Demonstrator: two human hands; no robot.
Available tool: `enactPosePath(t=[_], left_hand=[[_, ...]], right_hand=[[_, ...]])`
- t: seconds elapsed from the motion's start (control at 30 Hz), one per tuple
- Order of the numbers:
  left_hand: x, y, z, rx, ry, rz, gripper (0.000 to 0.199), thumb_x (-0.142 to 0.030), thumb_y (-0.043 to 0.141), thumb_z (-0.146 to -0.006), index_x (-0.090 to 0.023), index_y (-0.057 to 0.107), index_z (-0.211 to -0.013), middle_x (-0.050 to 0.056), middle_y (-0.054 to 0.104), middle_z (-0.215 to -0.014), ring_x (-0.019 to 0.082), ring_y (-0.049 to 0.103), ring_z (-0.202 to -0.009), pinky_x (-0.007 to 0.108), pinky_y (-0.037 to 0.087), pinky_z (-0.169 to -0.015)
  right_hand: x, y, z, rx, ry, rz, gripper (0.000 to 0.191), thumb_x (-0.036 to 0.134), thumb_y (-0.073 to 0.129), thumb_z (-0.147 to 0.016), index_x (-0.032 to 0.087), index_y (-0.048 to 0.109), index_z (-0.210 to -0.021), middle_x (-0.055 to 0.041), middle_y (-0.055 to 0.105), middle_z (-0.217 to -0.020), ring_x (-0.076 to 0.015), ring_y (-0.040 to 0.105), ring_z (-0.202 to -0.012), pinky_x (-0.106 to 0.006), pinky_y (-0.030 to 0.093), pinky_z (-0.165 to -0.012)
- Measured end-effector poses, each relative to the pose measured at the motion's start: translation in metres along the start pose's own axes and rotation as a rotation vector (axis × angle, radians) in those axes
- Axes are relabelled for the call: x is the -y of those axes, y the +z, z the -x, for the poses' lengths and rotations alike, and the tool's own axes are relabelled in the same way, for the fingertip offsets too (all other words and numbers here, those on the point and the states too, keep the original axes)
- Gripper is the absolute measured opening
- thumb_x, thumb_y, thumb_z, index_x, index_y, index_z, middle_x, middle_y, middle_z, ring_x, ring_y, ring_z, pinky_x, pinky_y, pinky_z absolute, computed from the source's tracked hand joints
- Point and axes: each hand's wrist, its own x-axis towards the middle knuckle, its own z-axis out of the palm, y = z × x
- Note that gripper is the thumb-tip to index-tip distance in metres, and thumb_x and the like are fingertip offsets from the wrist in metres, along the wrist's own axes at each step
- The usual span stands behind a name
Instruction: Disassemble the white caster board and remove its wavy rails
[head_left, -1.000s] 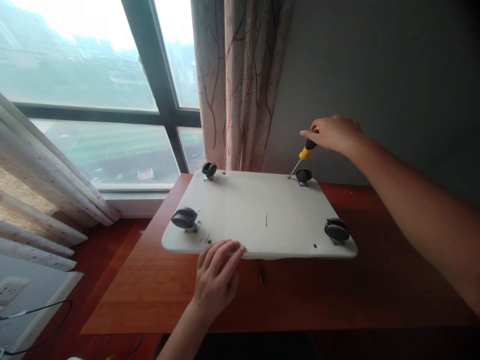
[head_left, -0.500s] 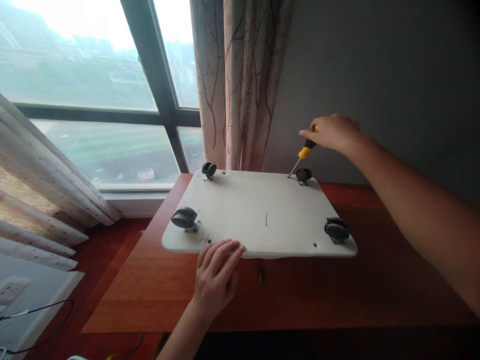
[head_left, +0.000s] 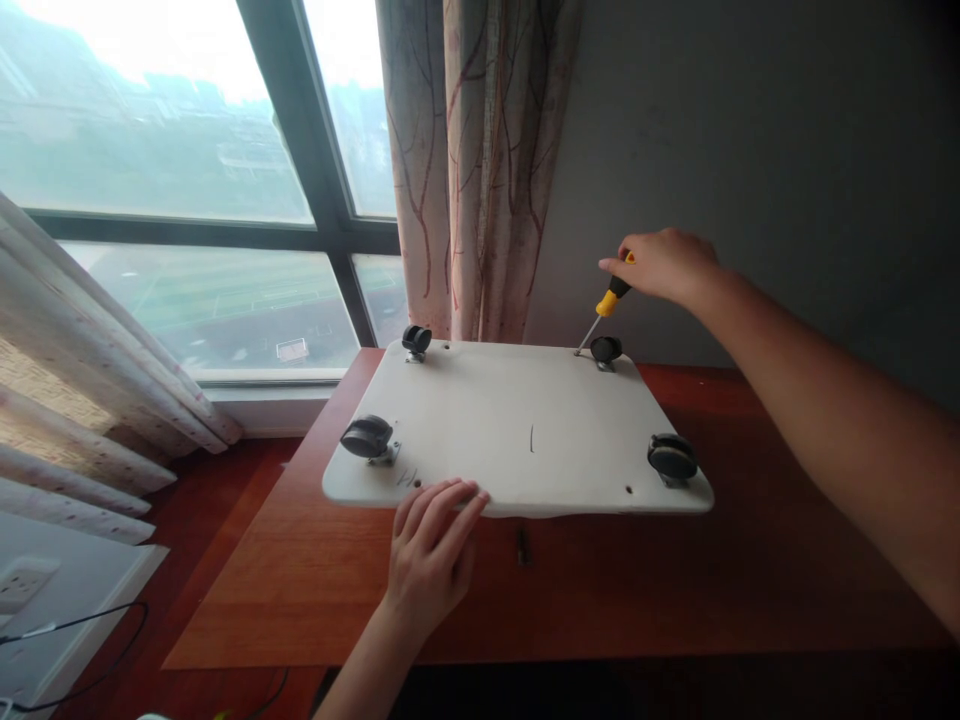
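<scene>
A white board [head_left: 480,420] lies flat with black casters standing up near its corners: back left [head_left: 416,340], front left [head_left: 367,437], back right [head_left: 606,350] and front right [head_left: 672,458]. My right hand [head_left: 667,262] is closed on the handle of a yellow and black screwdriver [head_left: 609,298]. The screwdriver slants down, its tip at a small screw [head_left: 577,352] beside the back right caster. My left hand [head_left: 433,545] rests its fingertips on the board's front edge, next to a small hole [head_left: 418,484]; it grips the board there, thumb partly hidden.
The board sits on a reddish-brown wooden table [head_left: 300,590]. A small dark metal piece [head_left: 523,546] lies before the board. Behind are a curtain [head_left: 480,170], a window and a grey wall. At lower left are a socket [head_left: 26,585] and a black cable.
</scene>
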Motion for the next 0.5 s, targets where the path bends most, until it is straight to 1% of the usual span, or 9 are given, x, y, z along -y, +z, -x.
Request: enactPosePath(t=[0.03, 0.1, 0.17, 0.23, 0.3, 0.4, 0.43, 0.5], left_hand=[[0.0000, -0.0003, -0.0002, 0.001, 0.001, -0.001, 0.044, -0.001, 0.055, -0.086, -0.019, 0.067, -0.124, 0.011, 0.071, -0.120, 0.026, 0.063, -0.116, 0.044, 0.045, -0.102], [0.0000, -0.0006, -0.0001, 0.004, 0.002, -0.005, 0.044, -0.001, 0.055, -0.086, -0.019, 0.067, -0.124, 0.012, 0.071, -0.120, 0.027, 0.063, -0.116, 0.044, 0.045, -0.102], [0.0002, -0.0005, 0.0004, 0.007, 0.000, -0.010, 0.044, -0.001, 0.055, -0.086, -0.020, 0.067, -0.124, 0.012, 0.071, -0.120, 0.027, 0.064, -0.116, 0.044, 0.045, -0.102], [0.0004, -0.0001, 0.0012, 0.008, -0.003, -0.016, 0.044, -0.001, 0.055, -0.086, -0.020, 0.067, -0.124, 0.011, 0.071, -0.120, 0.027, 0.064, -0.115, 0.044, 0.045, -0.102], [0.0007, 0.0004, 0.0017, 0.011, -0.003, -0.016, 0.044, -0.002, 0.055, -0.086, -0.020, 0.067, -0.124, 0.011, 0.071, -0.120, 0.027, 0.064, -0.115, 0.044, 0.045, -0.102], [0.0008, 0.0007, 0.0018, 0.007, -0.001, -0.009, 0.044, -0.002, 0.055, -0.086, -0.020, 0.067, -0.124, 0.011, 0.071, -0.121, 0.027, 0.064, -0.116, 0.044, 0.045, -0.102], [0.0007, 0.0006, 0.0016, 0.007, -0.002, -0.006, 0.044, -0.002, 0.055, -0.086, -0.020, 0.067, -0.124, 0.011, 0.071, -0.121, 0.027, 0.064, -0.116, 0.044, 0.045, -0.103], [0.0005, 0.0003, 0.0012, 0.005, -0.004, -0.005, 0.044, -0.001, 0.055, -0.086, -0.020, 0.067, -0.124, 0.011, 0.071, -0.120, 0.027, 0.064, -0.116, 0.044, 0.045, -0.102]], right_hand=[[-0.0004, 0.0000, -0.0001, 0.010, -0.015, -0.021, 0.047, 0.063, 0.055, -0.087, 0.027, 0.073, -0.110, -0.0129, 0.073, -0.099, -0.0363, 0.066, -0.095, -0.048, 0.050, -0.078], [-0.0018, -0.0009, -0.0005, 0.049, -0.052, -0.105, 0.045, 0.053, 0.060, -0.086, 0.028, 0.069, -0.121, -0.0116, 0.072, -0.106, -0.0339, 0.066, -0.096, -0.045, 0.051, -0.078], [-0.0028, -0.0022, -0.0005, 0.098, -0.077, -0.223, 0.055, 0.044, 0.065, -0.083, 0.026, 0.060, -0.135, -0.0118, 0.070, -0.117, -0.0304, 0.067, -0.095, -0.040, 0.053, -0.077], [-0.0027, -0.0035, 0.0005, 0.126, -0.063, -0.296, 0.060, 0.043, 0.065, -0.084, 0.025, 0.055, -0.140, -0.0121, 0.068, -0.123, -0.0275, 0.067, -0.091, -0.037, 0.054, -0.073], [-0.0018, -0.0044, 0.0023, 0.112, -0.022, -0.274, 0.055, 0.052, 0.061, -0.086, 0.025, 0.060, -0.134, -0.0126, 0.070, -0.117, -0.0292, 0.067, -0.091, -0.039, 0.054, -0.071], [0.0000, -0.0054, 0.0050, 0.053, 0.030, -0.139, 0.055, 0.069, 0.056, -0.084, 0.024, 0.072, -0.112, -0.0134, 0.072, -0.096, -0.0360, 0.067, -0.092, -0.047, 0.053, -0.073], [0.0006, -0.0056, 0.0054, 0.038, 0.028, -0.113, 0.054, 0.070, 0.056, -0.083, 0.025, 0.074, -0.107, -0.0132, 0.072, -0.092, -0.0368, 0.067, -0.091, -0.048, 0.052, -0.073], [0.0012, -0.0059, 0.0052, 0.012, 0.007, -0.099, 0.049, 0.065, 0.059, -0.082, 0.026, 0.074, -0.107, -0.0119, 0.073, -0.092, -0.0362, 0.068, -0.091, -0.047, 0.053, -0.073]])
